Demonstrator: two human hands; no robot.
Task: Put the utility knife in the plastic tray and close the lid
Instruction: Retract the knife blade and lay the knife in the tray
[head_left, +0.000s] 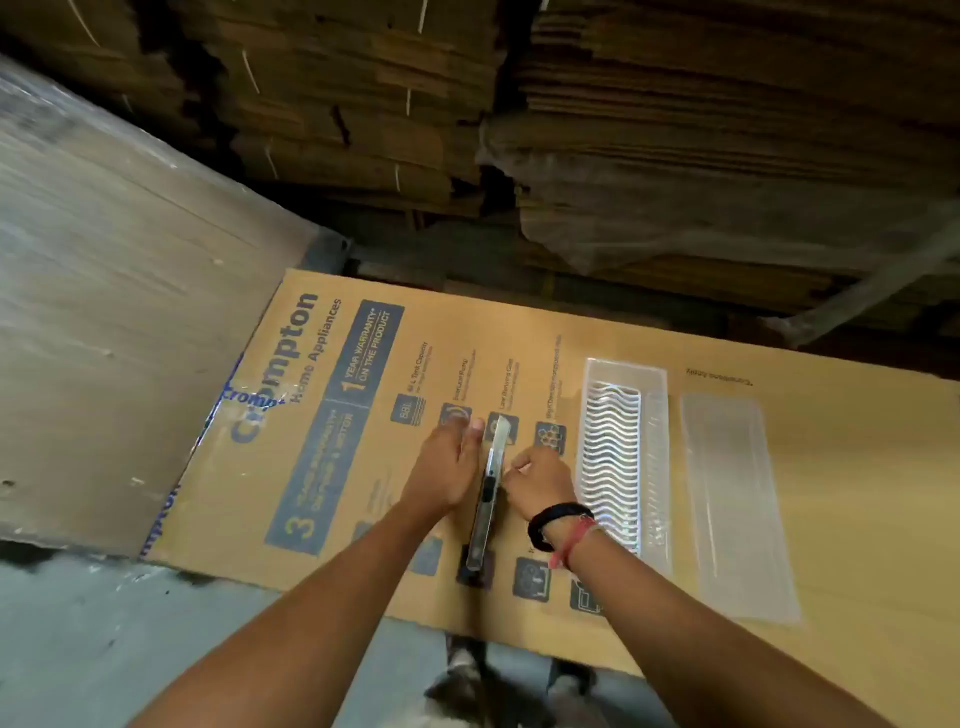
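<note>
A silver utility knife (485, 499) with a black end lies lengthwise on a printed cardboard sheet (322, 467), between my two hands. My left hand (447, 467) rests flat on its left side, fingers stretched beside the blade end. My right hand (540, 480) has curled fingers pinching the knife's right edge at mid-length. Just right of that hand sits the clear plastic tray (621, 457), which has wavy ridges inside and stands uncovered. Its flat clear lid (735, 509) lies separately on the cardboard to the right of the tray.
A grey wooden panel (104, 312) slopes up at the left. Stacks of flattened cardboard (571, 130) fill the back. The cardboard sheet's near edge overhangs a grey floor (156, 649), where my feet (467, 686) show below.
</note>
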